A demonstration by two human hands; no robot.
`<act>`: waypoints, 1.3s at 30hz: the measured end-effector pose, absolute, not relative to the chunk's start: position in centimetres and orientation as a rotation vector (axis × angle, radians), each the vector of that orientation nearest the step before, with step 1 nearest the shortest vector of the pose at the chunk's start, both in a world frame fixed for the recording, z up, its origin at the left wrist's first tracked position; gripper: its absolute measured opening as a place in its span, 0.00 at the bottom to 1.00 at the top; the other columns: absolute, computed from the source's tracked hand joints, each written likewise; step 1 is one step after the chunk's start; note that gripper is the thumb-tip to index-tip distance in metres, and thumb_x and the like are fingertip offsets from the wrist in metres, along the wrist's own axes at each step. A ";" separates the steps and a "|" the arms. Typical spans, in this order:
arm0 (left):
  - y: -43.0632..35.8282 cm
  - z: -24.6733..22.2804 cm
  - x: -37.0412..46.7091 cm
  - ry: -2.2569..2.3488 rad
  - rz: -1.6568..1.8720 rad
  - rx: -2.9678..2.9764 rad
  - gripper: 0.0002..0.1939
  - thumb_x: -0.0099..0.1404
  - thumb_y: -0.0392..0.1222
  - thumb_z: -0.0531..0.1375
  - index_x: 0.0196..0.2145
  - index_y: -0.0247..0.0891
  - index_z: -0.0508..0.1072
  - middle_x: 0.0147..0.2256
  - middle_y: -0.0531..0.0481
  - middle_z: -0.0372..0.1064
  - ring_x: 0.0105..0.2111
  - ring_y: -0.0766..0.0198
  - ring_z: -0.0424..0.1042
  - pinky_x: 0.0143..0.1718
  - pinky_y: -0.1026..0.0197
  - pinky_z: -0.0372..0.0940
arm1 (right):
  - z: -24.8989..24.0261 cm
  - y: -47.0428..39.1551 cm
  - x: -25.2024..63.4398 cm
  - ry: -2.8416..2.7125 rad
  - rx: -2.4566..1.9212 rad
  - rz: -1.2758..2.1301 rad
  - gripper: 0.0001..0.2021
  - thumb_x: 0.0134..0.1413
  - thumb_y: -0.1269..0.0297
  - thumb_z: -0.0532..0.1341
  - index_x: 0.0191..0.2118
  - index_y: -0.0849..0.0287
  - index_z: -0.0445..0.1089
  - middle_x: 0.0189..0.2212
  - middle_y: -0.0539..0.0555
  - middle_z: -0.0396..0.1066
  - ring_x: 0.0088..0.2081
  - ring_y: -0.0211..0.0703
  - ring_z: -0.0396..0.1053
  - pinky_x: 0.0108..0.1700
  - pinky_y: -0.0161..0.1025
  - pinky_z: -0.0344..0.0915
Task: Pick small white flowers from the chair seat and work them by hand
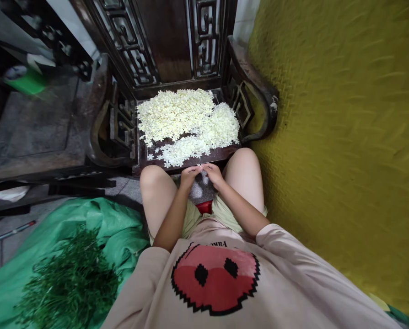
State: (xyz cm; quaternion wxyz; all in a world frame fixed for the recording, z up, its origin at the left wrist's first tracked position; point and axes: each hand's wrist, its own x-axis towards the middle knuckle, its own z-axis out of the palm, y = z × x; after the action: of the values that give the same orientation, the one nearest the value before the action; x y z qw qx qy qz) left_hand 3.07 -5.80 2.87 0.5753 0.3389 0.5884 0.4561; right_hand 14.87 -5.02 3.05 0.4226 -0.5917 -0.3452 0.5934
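My left hand (190, 176) and my right hand (213, 173) meet between my knees, just in front of the chair seat's edge. Their fingertips are pinched together around a small white flower (199, 166), mostly covered by the fingers. Past the hands, loose flowers lie on the dark wooden chair (221, 157). A broad yellowish pile of flowers (173, 112) covers the back left of the seat. Whiter flowers (221, 125) are heaped at the right, and a smaller white cluster (184, 150) spreads along the front, nearest my fingers.
Curved armrests (269, 107) flank the seat. A yellow textured wall or sheet (338, 137) rises close on the right. At lower left, green leafy stems (74, 278) rest on a green plastic sheet (101, 210). A dark wooden surface (36, 123) holds a green container (26, 81).
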 end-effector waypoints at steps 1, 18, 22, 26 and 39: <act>-5.8 2.9 3.1 1.375 1.078 0.791 0.16 0.43 0.48 0.67 0.27 0.35 0.77 0.28 0.48 0.74 0.33 0.62 0.69 0.41 0.58 0.61 | 3.1 -5.0 14.9 -0.869 -1.475 1.481 0.08 0.42 0.61 0.61 0.28 0.59 0.72 0.30 0.51 0.73 0.32 0.38 0.66 0.32 0.33 0.59; -5.6 3.4 3.2 1.412 1.078 0.766 0.15 0.46 0.49 0.66 0.28 0.35 0.77 0.28 0.48 0.73 0.35 0.61 0.69 0.40 0.58 0.61 | 3.1 -5.1 14.8 -0.914 -1.440 1.505 0.17 0.40 0.50 0.62 0.29 0.60 0.73 0.29 0.52 0.72 0.31 0.38 0.64 0.29 0.32 0.56; -5.5 3.3 3.0 1.414 1.070 0.749 0.14 0.48 0.49 0.65 0.29 0.35 0.77 0.28 0.48 0.73 0.32 0.63 0.68 0.38 0.59 0.60 | 3.2 -5.1 14.8 -0.885 -1.412 1.518 0.15 0.38 0.52 0.64 0.29 0.59 0.72 0.29 0.52 0.73 0.30 0.38 0.65 0.28 0.32 0.56; -5.4 3.1 3.0 1.414 1.049 0.758 0.14 0.49 0.49 0.64 0.30 0.35 0.77 0.28 0.49 0.72 0.28 0.66 0.66 0.36 0.61 0.60 | 3.1 -5.1 14.8 -0.840 -1.418 1.521 0.14 0.39 0.53 0.64 0.30 0.59 0.72 0.29 0.52 0.72 0.29 0.37 0.64 0.26 0.31 0.56; -5.3 2.2 3.0 1.569 1.137 1.092 0.06 0.52 0.41 0.59 0.24 0.36 0.72 0.28 0.51 0.66 0.28 0.67 0.64 0.35 0.63 0.59 | 3.6 -5.3 14.5 -0.909 -1.441 1.522 0.12 0.39 0.56 0.64 0.29 0.59 0.73 0.31 0.53 0.74 0.33 0.39 0.67 0.31 0.33 0.59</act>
State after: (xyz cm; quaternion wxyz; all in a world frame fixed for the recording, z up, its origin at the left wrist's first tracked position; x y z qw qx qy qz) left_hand 2.96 -5.34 2.18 0.4429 0.4402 0.6325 0.4582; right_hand 14.54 -5.27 3.62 0.4156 -0.5737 -0.3617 0.6061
